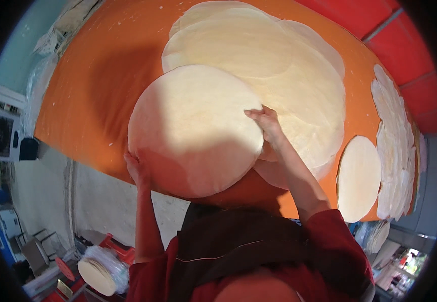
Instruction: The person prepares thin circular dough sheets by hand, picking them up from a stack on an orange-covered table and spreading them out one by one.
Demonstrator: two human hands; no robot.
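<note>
Between my hands is a thin, round, cream-coloured sheet [199,113] that looks like rice paper or flatbread. My left hand [138,168] grips its lower left edge, with part of the fingers hidden. On the right edge, my right hand [266,121] pinches it with the thumb on top and the fingers underneath. Just beyond lies a spread of overlapping sheets of the same kind [233,41], partly covered by the held one. Everything rests on or above an orange-covered table [105,87]. Shadow falls over the lower and left parts of the held sheet.
A single round sheet [359,179] and a long overlapping row of sheets [394,158] lie at the right end. Red panels [403,45] border the far right side. By the floor at lower left are a plastic-wrapped stack of sheets [96,276] and a red stool [118,247].
</note>
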